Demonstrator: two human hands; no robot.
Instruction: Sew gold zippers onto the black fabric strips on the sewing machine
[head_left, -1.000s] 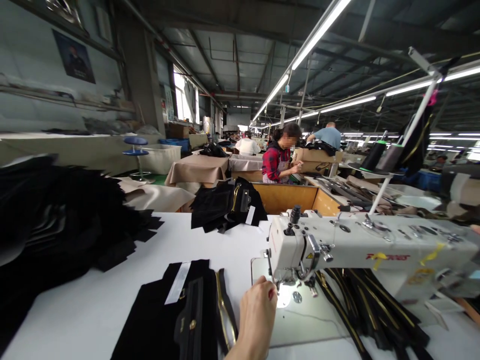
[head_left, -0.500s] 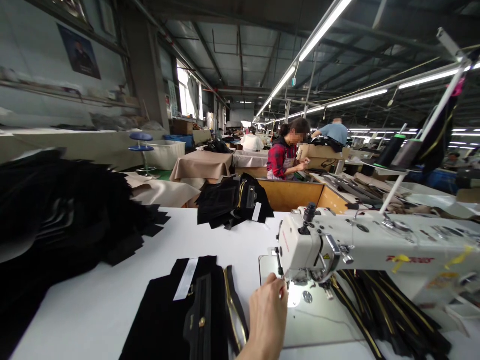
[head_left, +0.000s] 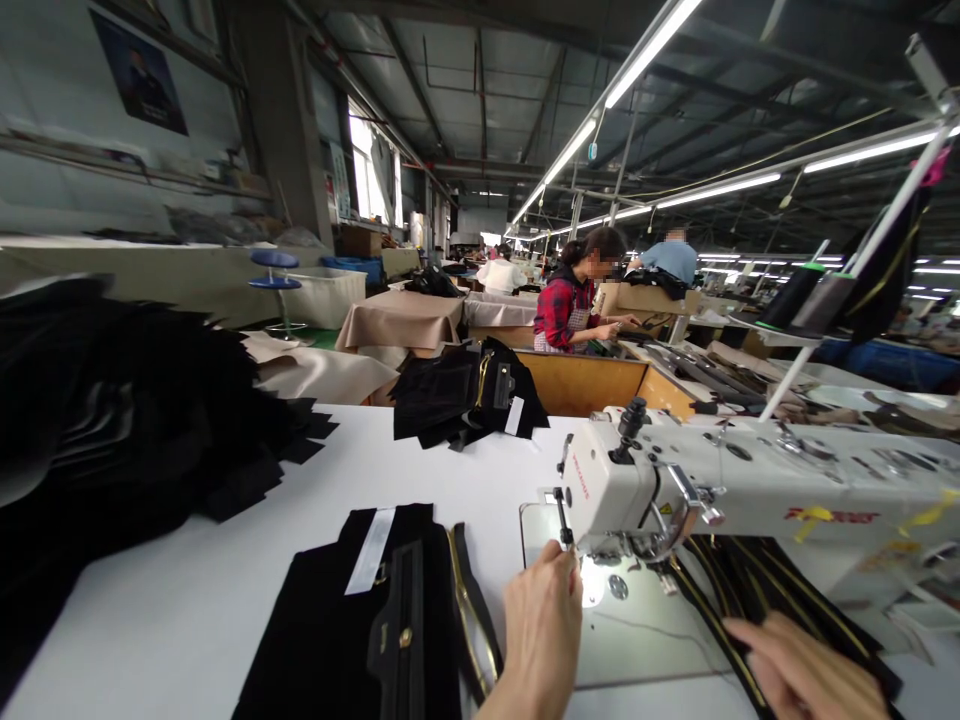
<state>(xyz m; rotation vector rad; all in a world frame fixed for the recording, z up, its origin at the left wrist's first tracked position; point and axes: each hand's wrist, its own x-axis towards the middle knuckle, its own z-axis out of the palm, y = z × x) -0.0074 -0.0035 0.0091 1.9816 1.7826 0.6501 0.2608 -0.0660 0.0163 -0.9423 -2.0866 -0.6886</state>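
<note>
My left hand [head_left: 541, 625] is at the sewing machine [head_left: 607, 490], by the needle and presser foot. Its fingers are closed together, and whatever they pinch is hidden behind them. At lower right, my right hand [head_left: 810, 665] is slightly blurred, fingers stretched out and apart, over the edge of a bundle of black zipper strips with gold teeth [head_left: 772, 580]. I cannot tell whether it touches them. A black fabric panel [head_left: 315, 620] with a white label and a zip pocket lies left of my left hand. Between them is a loose black zipper strip [head_left: 471, 600].
A tall pile of black cut pieces [head_left: 150, 400] covers the table's left side. Another stack of black panels [head_left: 472, 395] sits at the back edge. Thread cones [head_left: 795, 295] stand on a rack behind the machine. Co-workers, one in a red checked shirt [head_left: 559, 310], are beyond.
My right hand has come into view at lower right, over the zipper strips. My left hand stays by the needle. The view has shifted slightly.
</note>
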